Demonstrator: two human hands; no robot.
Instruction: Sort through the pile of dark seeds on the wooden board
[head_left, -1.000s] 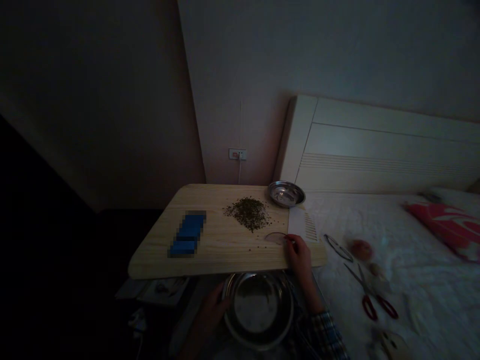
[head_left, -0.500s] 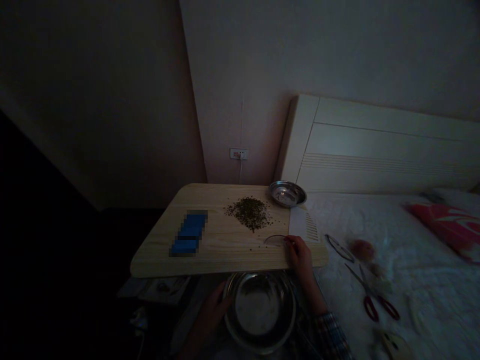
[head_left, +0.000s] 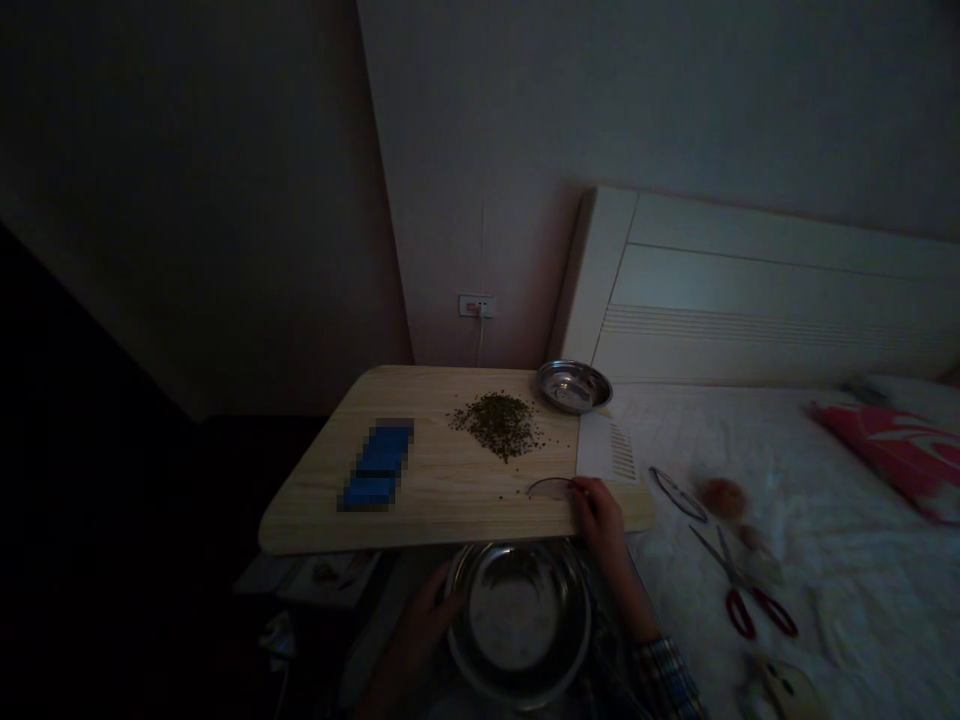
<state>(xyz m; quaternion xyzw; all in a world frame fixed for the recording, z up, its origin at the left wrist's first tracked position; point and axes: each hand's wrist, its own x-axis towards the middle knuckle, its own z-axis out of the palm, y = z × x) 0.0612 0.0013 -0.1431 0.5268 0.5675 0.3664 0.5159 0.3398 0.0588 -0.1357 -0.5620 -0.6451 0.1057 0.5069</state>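
Observation:
My left hand (head_left: 424,620) grips the left rim of a round steel basin (head_left: 517,690), which sits just below the table's front edge. My right hand (head_left: 598,510) rests at the front right of the wooden table (head_left: 450,520), fingers pinched on a thin curved piece (head_left: 551,486) with a dark rim. Its exact kind is unclear in the dim light. Beyond it lies a loose pile of small greenish-brown grains (head_left: 499,424), with a few strays nearer the curved piece. A white slotted sheet (head_left: 596,448) lies beside my right hand.
A shallow steel bowl (head_left: 574,388) stands at the table's back right corner. A blurred-out blue object (head_left: 379,466) lies at the left. On the white bed (head_left: 862,560) are red-handled scissors (head_left: 739,585), a dark narrow loop (head_left: 679,495) and a phone (head_left: 787,690).
My right hand has shifted very slightly, still pinching the curved piece. The left hand and basin stay in place, and the pile looks the same.

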